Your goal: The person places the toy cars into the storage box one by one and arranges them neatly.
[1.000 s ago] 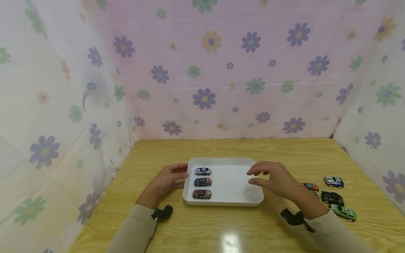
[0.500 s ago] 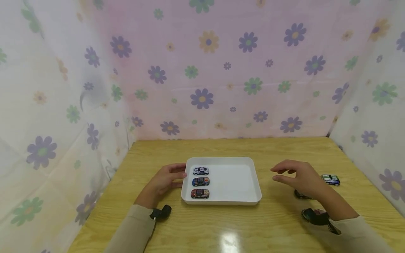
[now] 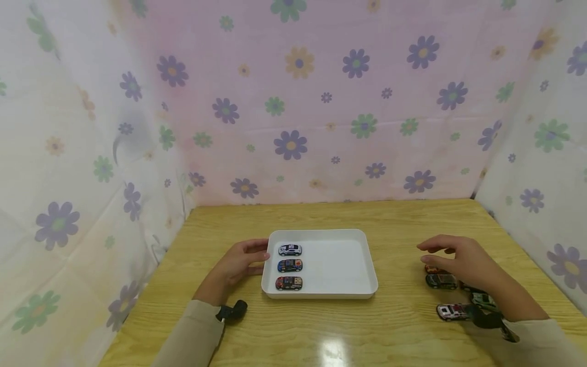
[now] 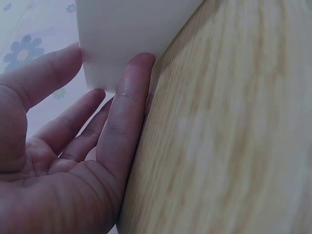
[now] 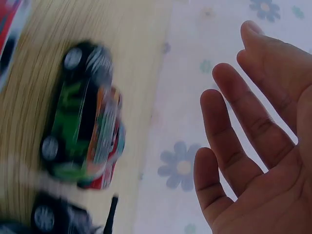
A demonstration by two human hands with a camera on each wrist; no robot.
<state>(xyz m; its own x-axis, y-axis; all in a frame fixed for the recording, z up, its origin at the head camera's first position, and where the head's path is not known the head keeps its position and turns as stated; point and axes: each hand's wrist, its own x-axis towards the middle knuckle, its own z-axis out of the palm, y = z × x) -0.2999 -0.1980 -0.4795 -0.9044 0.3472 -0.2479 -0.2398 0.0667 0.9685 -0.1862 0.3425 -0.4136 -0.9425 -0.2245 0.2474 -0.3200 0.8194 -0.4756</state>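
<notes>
My left hand rests against the left end of a white tray; in the left wrist view its fingertips touch the outer wall. Inside the tray three toy cars stand in a column along the left: a white car, a blue car and a red-and-black car. My right hand hovers over loose toy cars to the right, its fingers spread and holding nothing. Below it are a dark car, a white-and-red car and a partly hidden green car.
A wooden table carries everything. Flowered cloth hangs behind it and at both sides. In the right wrist view, a black-and-green car stands close beside other cars, blurred.
My right hand has moved from the tray's right end rightward to above the loose cars. The left hand stays at the tray, and the cars inside have kept their places.
</notes>
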